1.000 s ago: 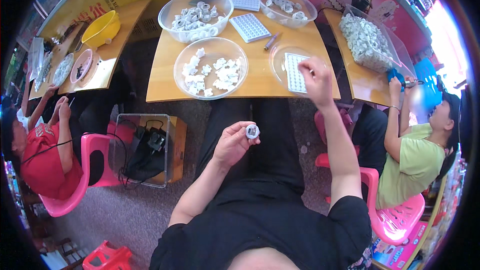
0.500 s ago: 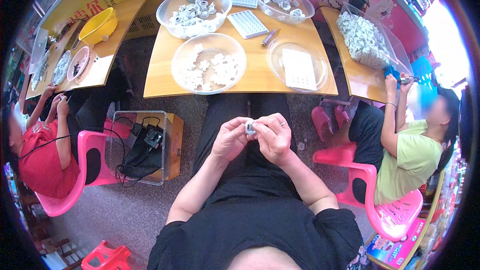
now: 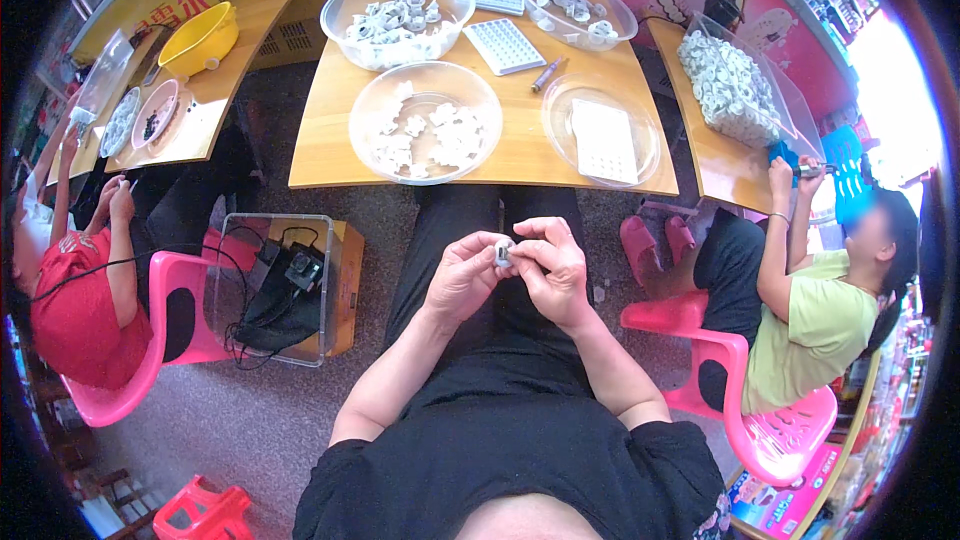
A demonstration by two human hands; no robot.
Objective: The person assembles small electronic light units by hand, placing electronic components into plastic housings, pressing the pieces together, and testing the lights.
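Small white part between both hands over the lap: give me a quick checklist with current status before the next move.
1. Small white part pinched by left hand and right hand: ok.
2. Part held above the lap, off the table: ok.
3. Near bowl holds white pieces: ok.
4. Right bowl holds a flat white tray: ok.
5. How the part's pieces fit together: cannot tell, too small.
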